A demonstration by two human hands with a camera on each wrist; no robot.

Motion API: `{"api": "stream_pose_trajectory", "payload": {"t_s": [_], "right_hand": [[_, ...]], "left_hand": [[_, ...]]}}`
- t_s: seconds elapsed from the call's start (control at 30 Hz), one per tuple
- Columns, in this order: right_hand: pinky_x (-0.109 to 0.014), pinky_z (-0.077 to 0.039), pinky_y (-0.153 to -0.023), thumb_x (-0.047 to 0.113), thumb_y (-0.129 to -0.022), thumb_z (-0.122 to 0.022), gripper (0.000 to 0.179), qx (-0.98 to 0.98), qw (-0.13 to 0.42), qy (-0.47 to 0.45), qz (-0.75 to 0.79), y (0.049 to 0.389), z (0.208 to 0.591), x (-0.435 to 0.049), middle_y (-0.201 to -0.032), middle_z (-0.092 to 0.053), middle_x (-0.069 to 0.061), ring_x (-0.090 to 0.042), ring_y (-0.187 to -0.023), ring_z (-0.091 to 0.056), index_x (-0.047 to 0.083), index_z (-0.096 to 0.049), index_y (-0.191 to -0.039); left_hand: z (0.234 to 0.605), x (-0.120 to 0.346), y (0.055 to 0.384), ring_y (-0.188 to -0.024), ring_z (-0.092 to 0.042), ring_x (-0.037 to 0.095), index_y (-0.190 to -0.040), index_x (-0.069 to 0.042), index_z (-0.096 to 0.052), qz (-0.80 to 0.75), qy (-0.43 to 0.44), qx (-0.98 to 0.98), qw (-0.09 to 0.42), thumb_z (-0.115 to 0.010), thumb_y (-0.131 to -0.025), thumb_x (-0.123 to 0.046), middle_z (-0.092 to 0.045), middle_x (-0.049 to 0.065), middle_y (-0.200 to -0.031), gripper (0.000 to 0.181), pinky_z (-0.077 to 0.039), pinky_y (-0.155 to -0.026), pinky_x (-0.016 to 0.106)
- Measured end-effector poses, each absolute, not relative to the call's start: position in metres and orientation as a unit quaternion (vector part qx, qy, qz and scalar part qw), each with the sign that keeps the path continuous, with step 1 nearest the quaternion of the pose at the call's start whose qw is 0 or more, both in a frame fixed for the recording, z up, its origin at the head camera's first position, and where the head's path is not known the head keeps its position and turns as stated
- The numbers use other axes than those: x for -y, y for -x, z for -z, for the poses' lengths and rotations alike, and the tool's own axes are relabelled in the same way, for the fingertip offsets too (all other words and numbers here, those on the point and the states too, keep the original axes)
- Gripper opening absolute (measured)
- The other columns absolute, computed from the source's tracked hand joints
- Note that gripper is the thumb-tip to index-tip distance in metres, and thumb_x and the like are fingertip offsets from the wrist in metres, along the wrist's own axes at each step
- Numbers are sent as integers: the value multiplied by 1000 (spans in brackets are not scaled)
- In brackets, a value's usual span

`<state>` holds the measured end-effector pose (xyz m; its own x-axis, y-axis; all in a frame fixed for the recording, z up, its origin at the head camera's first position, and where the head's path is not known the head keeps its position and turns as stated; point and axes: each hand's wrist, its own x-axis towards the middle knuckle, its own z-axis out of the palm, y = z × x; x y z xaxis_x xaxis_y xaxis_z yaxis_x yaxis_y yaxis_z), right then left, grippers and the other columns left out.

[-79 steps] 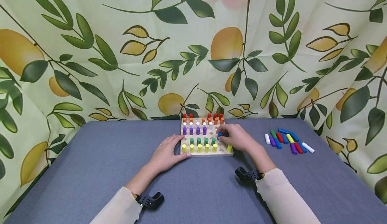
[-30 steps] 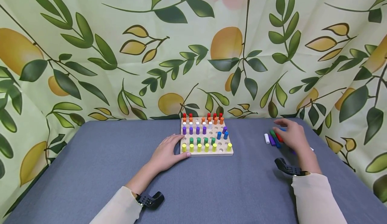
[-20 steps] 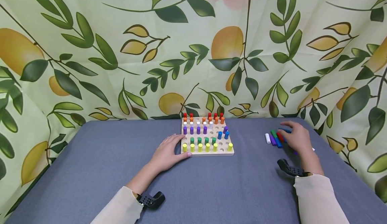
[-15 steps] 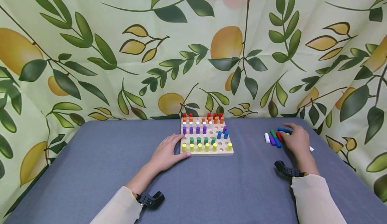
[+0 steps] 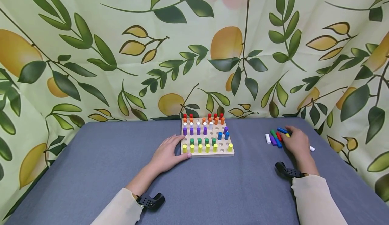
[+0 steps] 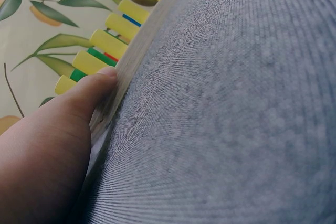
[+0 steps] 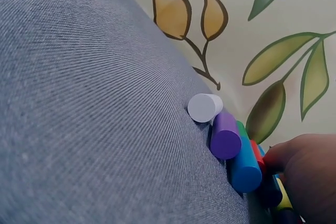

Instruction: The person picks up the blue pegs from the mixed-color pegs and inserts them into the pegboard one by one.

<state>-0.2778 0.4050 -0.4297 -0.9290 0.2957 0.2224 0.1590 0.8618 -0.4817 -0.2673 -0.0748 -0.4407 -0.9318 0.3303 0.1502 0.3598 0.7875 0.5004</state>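
Observation:
A wooden pegboard [image 5: 209, 156] lies on the table, with rows of coloured pegs standing in its holes. My left hand [image 5: 166, 154] rests at its left side, fingers fairly straight along the edge. In the left wrist view the thumb [image 6: 100, 85] presses on the front edge, beside a row of yellow pegs [image 6: 108, 43]. My right hand [image 5: 296, 142] is over the loose pegs at the right. The right wrist view has that hand [image 7: 310, 177] touching or very near a red peg [image 7: 257, 156]; its fingertips are hidden, so a hold cannot be made out.
Left of the right hand lie a white peg [image 5: 268, 138], a purple peg [image 5: 273, 141] and a green peg [image 5: 273, 133]. A blue peg [image 5: 282, 130] is behind. Another white peg [image 5: 312, 148] shows to its right. A leaf-patterned cloth [image 5: 194, 56] hangs behind the table.
My right hand has let go of a blue peg, now standing in the board, and moved right to the loose pegs. There its fingers have shifted slightly and lowered. The left hand stays put.

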Motion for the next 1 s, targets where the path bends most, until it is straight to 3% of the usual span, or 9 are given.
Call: {"api": "stream_pose_trajectory", "payload": {"t_s": [0.23,0.57,1.0], "right_hand": [[-67,-43,-95,19,-96,-53,47,958,142,111,-223,281,432,-401,-127,-59,-38,-58,-116,-52,-12,-56,-131],[-62,-47,-80,31,-99,-55,51,952,167,147,-211,290,431,-392,-125,-61,-37,-57,-111,-55,-10,-60,-129],[-55,-46,-68,25,-99,-55,43,953,178,155,-190,291,430,-394,-117,-63,-37,-55,-99,-58,-10,-65,-121]], "left_hand": [[442,77,268,-150,-38,33,-150,-16,-50,265,187,945,35,-71,-86,-59,-49,13,-156,80,-28,-124,55],[441,77,268,-151,-37,33,-150,-17,-49,271,184,944,27,-70,-86,-61,-49,12,-156,80,-28,-124,56],[441,74,268,-152,-36,32,-150,-18,-49,271,179,946,21,-70,-86,-61,-49,10,-156,80,-27,-125,54]]}}
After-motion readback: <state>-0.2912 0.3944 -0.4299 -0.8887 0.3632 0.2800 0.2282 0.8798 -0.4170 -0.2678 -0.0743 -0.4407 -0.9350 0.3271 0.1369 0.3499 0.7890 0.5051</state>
